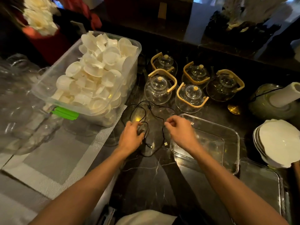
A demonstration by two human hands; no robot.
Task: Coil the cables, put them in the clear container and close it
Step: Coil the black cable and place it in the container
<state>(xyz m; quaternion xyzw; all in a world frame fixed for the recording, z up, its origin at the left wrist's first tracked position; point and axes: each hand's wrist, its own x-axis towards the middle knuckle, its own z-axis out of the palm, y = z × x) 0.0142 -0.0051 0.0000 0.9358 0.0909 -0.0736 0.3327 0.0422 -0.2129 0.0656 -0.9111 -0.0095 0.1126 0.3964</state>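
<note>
Clear container holds no cables; big tub holds shells

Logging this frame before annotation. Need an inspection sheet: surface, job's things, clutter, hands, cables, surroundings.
Surface: dark marble counter; grey placemat on its left part.
Job's things: black cables loose and uncoiled on the counter; clear container open, no cable inside; what looks like its lid lies nearer the camera.
Clutter: plastic tub of white shells, five glass teapots, stacked white plates.
Hands: left hand grips cable loops; right hand pinches a cable.
Cables: two connector ends free between the hands.
Surroundings: dim, blurred background.
</note>
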